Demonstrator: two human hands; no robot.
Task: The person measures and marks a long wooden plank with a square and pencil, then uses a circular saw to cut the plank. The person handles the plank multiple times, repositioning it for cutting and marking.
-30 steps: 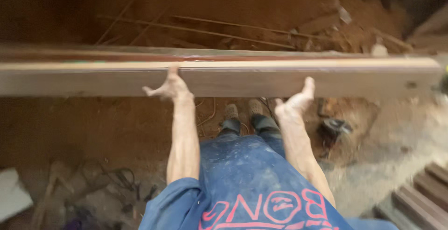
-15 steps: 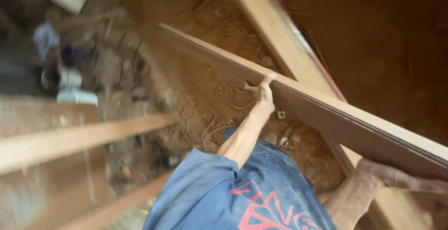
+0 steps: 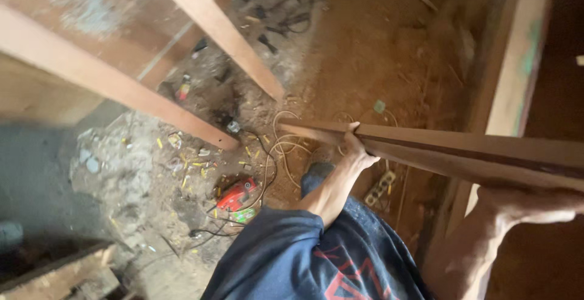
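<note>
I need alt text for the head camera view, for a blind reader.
Both hands, left hand and right hand, hold a long brown wooden board above a dusty workshop floor, where a red power tool and cables lie.

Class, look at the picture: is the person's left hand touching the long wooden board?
Touching. The head view shows the left hand gripping the long wooden board, fingers curled over its top edge.
</note>
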